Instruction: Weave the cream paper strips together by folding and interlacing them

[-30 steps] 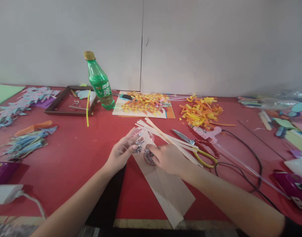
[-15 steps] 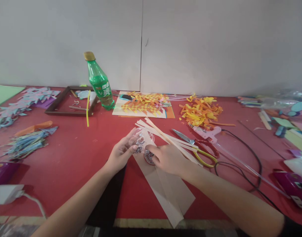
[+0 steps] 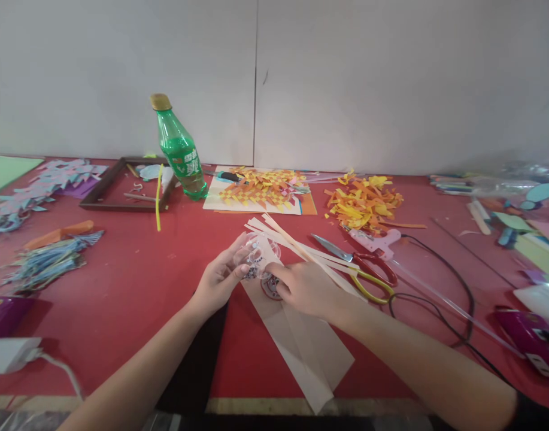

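A clear plastic compartment case [image 3: 258, 251] with small dark and white pieces inside, perhaps beads or googly eyes, is gripped by my left hand [image 3: 221, 275], thumb on its near edge. My right hand [image 3: 306, 288] bends over the right side of the case, fingers pinched down at one of its round compartments; what the fingertips hold, if anything, is hidden. Beneath lie pale cardboard pieces [image 3: 296, 347]. Cream paper strips [image 3: 310, 248] fan out behind my right hand. Close to it on the right rest scissors [image 3: 373, 281] with red and yellow handles, blades pointing away.
A leaning green bottle [image 3: 182, 152] stands by a brown frame [image 3: 88, 199]. Woven yellow-orange paper [image 3: 256, 191] and a pile of cut strips [image 3: 366, 203] lie at the back. A pink glue gun [image 3: 379, 242] trails a black cord on the right. Blue-green strips [image 3: 49, 260] lie left.
The view has shifted very slightly. Both hands and the case keep practically the same position.
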The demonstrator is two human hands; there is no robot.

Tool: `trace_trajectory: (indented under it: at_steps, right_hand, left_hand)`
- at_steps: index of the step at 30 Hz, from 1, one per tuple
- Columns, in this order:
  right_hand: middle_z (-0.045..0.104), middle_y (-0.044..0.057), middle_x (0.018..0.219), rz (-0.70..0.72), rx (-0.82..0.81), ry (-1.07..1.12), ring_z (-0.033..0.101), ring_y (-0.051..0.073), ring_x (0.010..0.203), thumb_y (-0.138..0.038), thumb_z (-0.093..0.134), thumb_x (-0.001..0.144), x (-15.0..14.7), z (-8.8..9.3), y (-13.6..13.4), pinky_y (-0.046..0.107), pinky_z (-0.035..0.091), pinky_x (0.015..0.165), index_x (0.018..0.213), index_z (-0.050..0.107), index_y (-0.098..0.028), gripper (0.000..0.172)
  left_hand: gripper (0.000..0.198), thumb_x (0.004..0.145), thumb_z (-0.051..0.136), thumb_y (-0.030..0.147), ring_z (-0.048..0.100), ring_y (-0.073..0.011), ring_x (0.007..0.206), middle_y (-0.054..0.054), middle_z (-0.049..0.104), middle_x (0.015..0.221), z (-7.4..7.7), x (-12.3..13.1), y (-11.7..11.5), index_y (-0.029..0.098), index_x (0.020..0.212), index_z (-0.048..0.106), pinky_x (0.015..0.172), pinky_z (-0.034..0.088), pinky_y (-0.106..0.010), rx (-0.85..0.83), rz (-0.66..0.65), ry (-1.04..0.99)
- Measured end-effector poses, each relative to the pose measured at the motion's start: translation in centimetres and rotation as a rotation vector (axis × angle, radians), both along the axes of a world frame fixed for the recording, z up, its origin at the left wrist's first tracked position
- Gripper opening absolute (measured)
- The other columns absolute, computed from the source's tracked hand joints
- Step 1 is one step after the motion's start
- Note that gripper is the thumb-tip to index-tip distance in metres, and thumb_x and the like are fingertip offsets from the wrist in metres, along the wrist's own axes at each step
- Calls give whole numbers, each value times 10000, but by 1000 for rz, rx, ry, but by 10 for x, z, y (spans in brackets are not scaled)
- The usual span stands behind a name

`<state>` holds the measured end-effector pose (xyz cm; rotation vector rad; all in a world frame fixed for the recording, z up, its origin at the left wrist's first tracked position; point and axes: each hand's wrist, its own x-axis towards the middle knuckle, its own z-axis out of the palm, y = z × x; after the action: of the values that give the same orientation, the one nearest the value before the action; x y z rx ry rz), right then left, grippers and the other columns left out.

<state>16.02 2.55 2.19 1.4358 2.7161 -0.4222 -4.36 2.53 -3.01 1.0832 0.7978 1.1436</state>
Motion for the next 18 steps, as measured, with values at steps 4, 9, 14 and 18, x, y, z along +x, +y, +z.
trace_trajectory:
  at_steps: [4, 9, 14, 18]
  right_hand:
    - [720, 29, 736, -8, -3, 3, 585, 158, 588, -196, 462, 858, 2, -1, 0, 283, 171, 522, 1188, 570, -256, 352]
    - [723, 22, 745, -12, 24, 27, 593, 159, 595, -188, 483, 845, 1, -5, -2, 285, 163, 521, 1224, 553, -283, 397]
    - [704, 12, 710, -14, 19, 13, 571, 146, 561, -184, 488, 836, -2, -5, -1, 286, 145, 510, 1092, 592, -261, 287]
    - [708, 18, 714, 2, 19, 34, 561, 145, 550, -178, 486, 828, 0, -6, 1, 288, 146, 510, 1053, 594, -241, 257]
  left_hand:
    - [629, 861, 652, 314, 553, -301, 1233, -135, 483, 1439, -3, 0, 1, 285, 1437, 401, 995, 491, -422, 1, -11, -11]
    - [662, 858, 656, 326, 548, -315, 1236, -145, 515, 1412, -3, 0, 1, 273, 1454, 372, 989, 495, -437, -21, -3, -7]
    - [624, 874, 636, 298, 550, -307, 1235, -125, 482, 1443, -1, 0, 0, 292, 1445, 385, 1010, 477, -444, -10, -19, -8]
    - [606, 873, 638, 280, 491, -299, 1292, -119, 500, 1430, -2, 1, 0, 279, 1434, 407, 1066, 420, -446, 15, -12, 15]
